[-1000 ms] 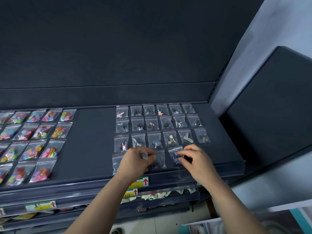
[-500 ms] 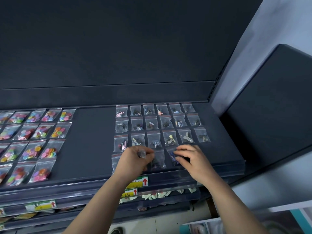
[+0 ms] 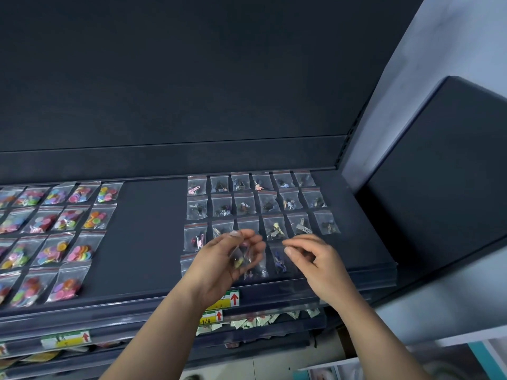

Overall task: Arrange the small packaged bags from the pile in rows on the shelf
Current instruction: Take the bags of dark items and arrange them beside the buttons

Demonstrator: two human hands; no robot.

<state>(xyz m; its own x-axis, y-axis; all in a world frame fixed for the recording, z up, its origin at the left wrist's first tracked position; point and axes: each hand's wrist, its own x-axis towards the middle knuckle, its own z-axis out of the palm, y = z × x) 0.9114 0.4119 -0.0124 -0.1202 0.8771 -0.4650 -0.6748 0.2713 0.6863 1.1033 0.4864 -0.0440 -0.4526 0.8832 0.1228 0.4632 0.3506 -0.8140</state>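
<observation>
The dark shelf (image 3: pixel 153 242) is being viewed from above, with the button bags (image 3: pixel 63 223) lying in rows at its left and the grid of small clear bags (image 3: pixel 263 204) of what look like zipper pulls and small metal parts lying at its right, a bare strip being left between the two groups. Three full rows of six are being shown in the right-hand grid, while the front row is being filled from the left and is partly hidden by the hands. Against the frames of a second ago, both hands are now being lifted off the shelf surface: the left hand (image 3: pixel 219 267) is being raised with a small bag (image 3: pixel 241 256) pinched between thumb and fingers, and the right hand (image 3: pixel 318 259) is being drawn back, loosely curled and holding nothing. The bag with dark blue contents (image 3: pixel 279 260), pressed down a second ago by the right hand, is now being left flat in the front row. It is judged that one placement is being concluded and the next is being prepared, two front-row places at the right being left unfilled. No pile is being shown in view.
</observation>
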